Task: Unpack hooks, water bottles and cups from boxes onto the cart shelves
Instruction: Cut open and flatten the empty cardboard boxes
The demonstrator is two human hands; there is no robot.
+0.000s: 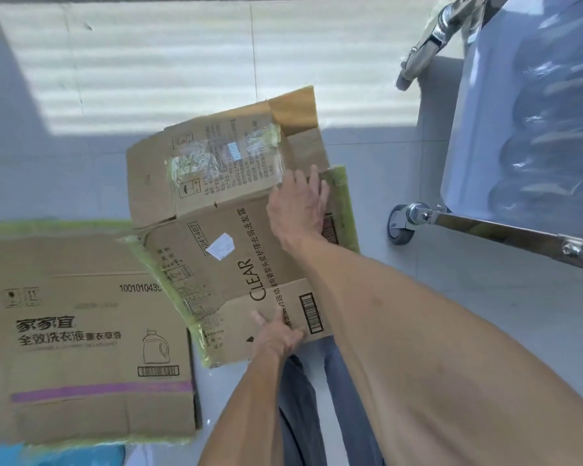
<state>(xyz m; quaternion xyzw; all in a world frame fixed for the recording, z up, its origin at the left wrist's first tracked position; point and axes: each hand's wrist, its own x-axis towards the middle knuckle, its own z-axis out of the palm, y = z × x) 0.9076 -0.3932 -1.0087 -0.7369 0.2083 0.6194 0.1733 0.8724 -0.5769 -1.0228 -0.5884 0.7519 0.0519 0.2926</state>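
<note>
I see a brown box (229, 210) with black letters and green tape, another brown box (81, 331) with a purple stripe, and a grey floor (468, 314).

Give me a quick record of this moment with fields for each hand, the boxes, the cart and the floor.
left hand: left hand rests on the near flap of the CLEAR box, fingers straight
right hand: right hand lies flat on the far right part of the same box
CLEAR box: flattened, green tape along its edges, lying on the floor
detergent box: flattened, to the left, partly under the CLEAR box
cart: at right, wheel on the floor; plastic-wrapped bottles on a shelf
floor: pale tiles, sunlit stripes
</note>
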